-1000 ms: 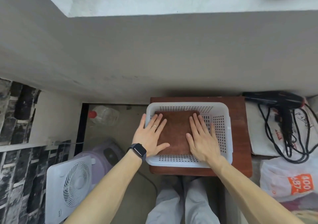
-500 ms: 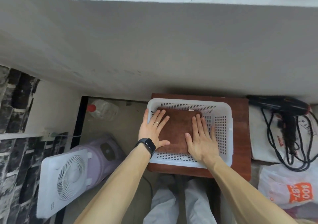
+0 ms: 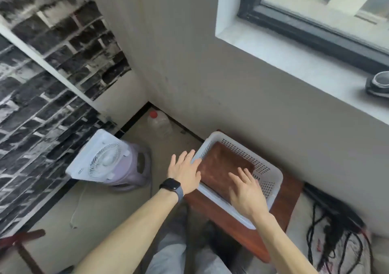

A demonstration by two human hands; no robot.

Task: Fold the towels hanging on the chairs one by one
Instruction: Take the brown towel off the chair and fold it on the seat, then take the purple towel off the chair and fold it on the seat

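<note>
A folded brown towel [image 3: 223, 166] lies flat inside a white perforated plastic basket [image 3: 267, 176], which rests on a reddish-brown wooden stool [image 3: 288, 198]. My left hand [image 3: 184, 171], with a dark watch on the wrist, hovers over the basket's left rim, fingers spread and holding nothing. My right hand [image 3: 246, 191] is raised over the near part of the towel and the basket's front rim, fingers apart and empty. Whether either hand still touches the towel I cannot tell.
A white fan [image 3: 101, 156] leans on a lilac appliance [image 3: 134, 168] on the floor at left. A clear bottle with a red cap [image 3: 159, 121] stands in the corner. Black cables [image 3: 334, 227] lie at right. A dark wooden piece [image 3: 21, 244] shows at bottom left.
The camera has swung up and to the left, bringing the window and brick wall into view. Both hands, pressed flat on the towel before, have lifted and drawn back toward the basket's near side.
</note>
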